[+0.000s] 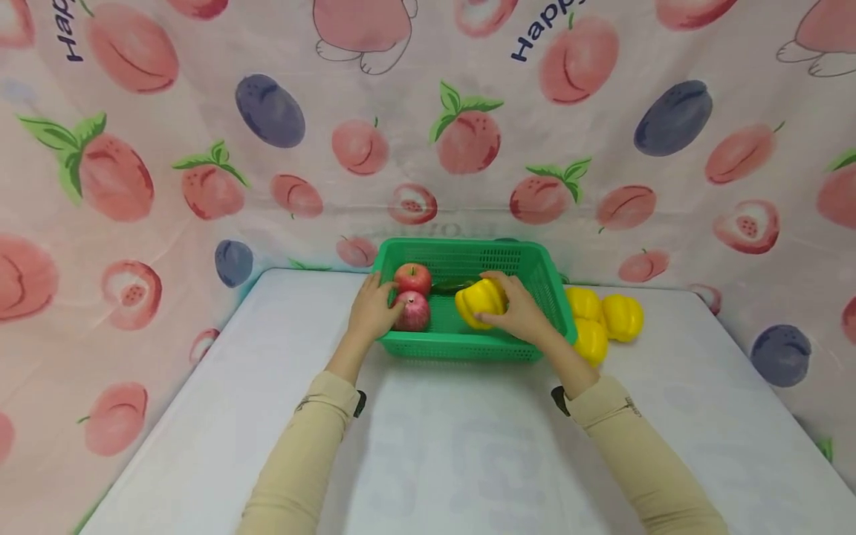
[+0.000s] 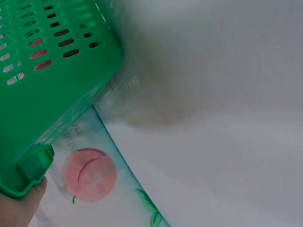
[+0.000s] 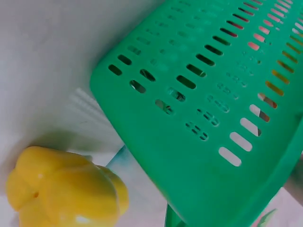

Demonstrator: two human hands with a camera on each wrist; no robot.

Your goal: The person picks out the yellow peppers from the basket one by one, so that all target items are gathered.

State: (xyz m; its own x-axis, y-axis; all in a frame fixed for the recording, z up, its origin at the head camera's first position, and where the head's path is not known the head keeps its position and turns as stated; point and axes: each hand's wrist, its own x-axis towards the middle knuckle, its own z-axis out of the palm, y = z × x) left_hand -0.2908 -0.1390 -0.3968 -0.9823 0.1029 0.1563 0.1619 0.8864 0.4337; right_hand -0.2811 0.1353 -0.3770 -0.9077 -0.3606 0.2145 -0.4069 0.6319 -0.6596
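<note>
A green plastic basket (image 1: 468, 339) stands on the white table, with slotted walls. My left hand (image 1: 372, 310) grips its left rim, the thumb reaching inside beside the apples; in the left wrist view only part of that hand (image 2: 21, 205) shows, under the rim. Inside at the left lie two red apples, a far one (image 1: 412, 279) and a near one (image 1: 413, 312). My right hand (image 1: 518, 308) holds a yellow bell pepper (image 1: 480, 301) between thumb and fingers inside the basket. Behind the pepper lies a dark green, long vegetable (image 1: 451, 286), partly hidden.
Three more yellow bell peppers sit close together right of the basket, one at the far right (image 1: 623, 317); one pepper (image 3: 71, 189) also appears in the right wrist view. Fruit-printed cloth (image 1: 414, 148) hangs behind the white table (image 1: 428, 446).
</note>
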